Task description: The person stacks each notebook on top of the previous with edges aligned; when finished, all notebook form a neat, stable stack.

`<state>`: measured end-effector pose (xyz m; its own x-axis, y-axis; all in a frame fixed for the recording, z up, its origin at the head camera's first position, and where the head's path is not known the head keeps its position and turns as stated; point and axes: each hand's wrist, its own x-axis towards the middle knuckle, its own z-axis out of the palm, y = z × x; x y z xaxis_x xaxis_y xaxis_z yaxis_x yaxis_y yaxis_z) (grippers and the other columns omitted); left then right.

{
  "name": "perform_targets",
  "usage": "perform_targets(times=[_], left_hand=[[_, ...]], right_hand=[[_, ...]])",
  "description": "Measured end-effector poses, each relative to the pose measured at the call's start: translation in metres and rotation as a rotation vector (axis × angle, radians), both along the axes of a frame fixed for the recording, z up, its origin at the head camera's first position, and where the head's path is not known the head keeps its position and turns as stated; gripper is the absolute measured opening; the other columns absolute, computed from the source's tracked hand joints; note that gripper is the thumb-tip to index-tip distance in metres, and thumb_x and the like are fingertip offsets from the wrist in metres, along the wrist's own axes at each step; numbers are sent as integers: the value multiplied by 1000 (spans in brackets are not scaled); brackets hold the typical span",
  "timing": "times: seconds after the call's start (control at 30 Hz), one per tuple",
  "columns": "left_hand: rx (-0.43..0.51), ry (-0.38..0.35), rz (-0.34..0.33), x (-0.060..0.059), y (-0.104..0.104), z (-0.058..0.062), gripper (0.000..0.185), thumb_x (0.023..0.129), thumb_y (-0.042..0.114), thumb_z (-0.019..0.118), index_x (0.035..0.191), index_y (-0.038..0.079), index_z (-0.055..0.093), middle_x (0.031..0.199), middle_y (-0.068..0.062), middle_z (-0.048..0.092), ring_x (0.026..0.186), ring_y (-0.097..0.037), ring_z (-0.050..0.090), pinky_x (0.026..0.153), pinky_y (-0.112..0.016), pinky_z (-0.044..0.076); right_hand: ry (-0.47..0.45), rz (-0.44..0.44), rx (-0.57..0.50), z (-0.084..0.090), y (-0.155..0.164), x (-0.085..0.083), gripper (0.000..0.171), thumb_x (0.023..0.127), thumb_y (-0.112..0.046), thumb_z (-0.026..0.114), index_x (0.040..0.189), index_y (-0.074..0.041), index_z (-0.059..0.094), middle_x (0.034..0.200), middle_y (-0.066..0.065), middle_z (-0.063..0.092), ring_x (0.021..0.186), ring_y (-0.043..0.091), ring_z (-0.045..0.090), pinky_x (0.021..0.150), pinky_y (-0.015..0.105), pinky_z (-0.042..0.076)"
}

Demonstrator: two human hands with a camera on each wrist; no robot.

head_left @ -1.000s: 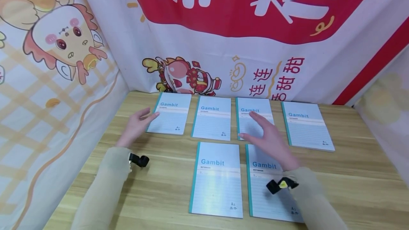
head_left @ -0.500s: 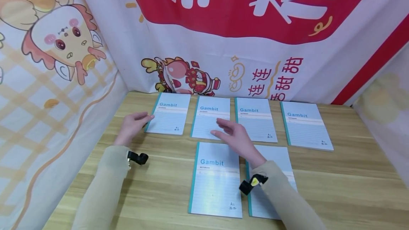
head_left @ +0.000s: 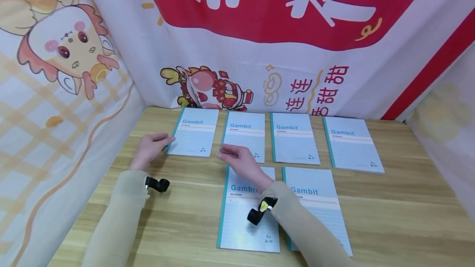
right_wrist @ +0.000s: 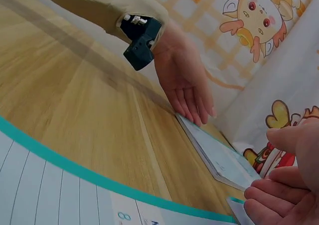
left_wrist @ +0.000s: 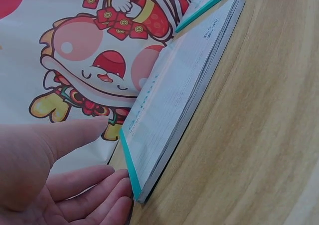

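Note:
Several pale-blue Gambit notebooks with teal spines lie flat in two rows. My left hand (head_left: 148, 149) is at the spine of the back row's leftmost notebook (head_left: 193, 133). In the left wrist view its straight fingers are beside the teal edge of that notebook (left_wrist: 177, 95), thumb raised apart; whether they touch it I cannot tell. My right hand (head_left: 243, 163), fingers loosely bent and holding nothing, hovers over the corner of the second notebook (head_left: 245, 129) and the top of the front-left notebook (head_left: 245, 226). In the right wrist view the left hand (right_wrist: 184, 80) reaches down by the leftmost notebook (right_wrist: 219, 150).
Two more notebooks, a third (head_left: 295, 143) and a rightmost one (head_left: 354, 147), continue the back row. A front-right notebook (head_left: 315, 201) is partly under my right sleeve. Printed cloth (head_left: 237, 40) hangs behind the wooden table (head_left: 400, 213); another cloth (head_left: 74, 114) borders its left.
My right hand has swept left from above the third notebook to near the second notebook's lower left corner. The left hand stays by the leftmost notebook, slightly lower. The notebooks keep their layout.

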<state>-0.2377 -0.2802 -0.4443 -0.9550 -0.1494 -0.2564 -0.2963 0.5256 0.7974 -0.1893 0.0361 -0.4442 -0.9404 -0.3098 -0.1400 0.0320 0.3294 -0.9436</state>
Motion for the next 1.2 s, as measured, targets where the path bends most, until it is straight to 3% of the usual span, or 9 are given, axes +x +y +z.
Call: perform_targets(times=[0.27,0.47,0.67,0.93,1.1,1.2], left_hand=[[32,-20,11,1,-3,1,61,100,35,67,147,0,51,150,-21,48,135,-31,46,110,-45,42],[10,-44,-2,-2,-5,0,61,100,35,67,145,-2,52,148,-22,50,128,-29,53,106,-43,46],[-15,-82,8,-3,-5,-1,61,100,39,66,146,1,53,149,-21,49,128,-31,53,108,-47,44],[12,-79,64,-6,-4,-2,54,100,33,66,145,4,56,150,-18,50,123,-28,55,100,-39,49],[12,-65,37,-6,-2,-2,51,102,29,64,144,2,55,149,-21,50,124,-28,54,96,-35,51],[81,-68,17,-6,0,-4,51,104,23,61,147,-3,50,146,-25,50,116,-24,60,90,-32,56]], right_hand=[[4,-10,30,-1,-32,0,53,105,-34,59,150,-8,50,141,5,60,125,19,59,101,36,51],[-64,-65,-1,-4,-45,1,60,103,-40,60,152,-8,46,147,8,55,131,22,54,107,39,46],[-115,-91,-57,-8,-48,2,61,102,-38,63,152,-8,46,148,6,54,133,20,52,109,39,44],[-134,-86,-83,-8,-46,3,65,99,-39,68,151,-8,47,147,5,55,133,19,53,109,39,44],[-141,-67,-122,-8,-44,5,65,99,-38,68,151,-7,47,147,6,55,132,20,53,109,41,44],[-142,-62,-130,-7,-44,6,66,99,-40,68,152,-7,46,148,6,54,132,20,53,110,41,43]])
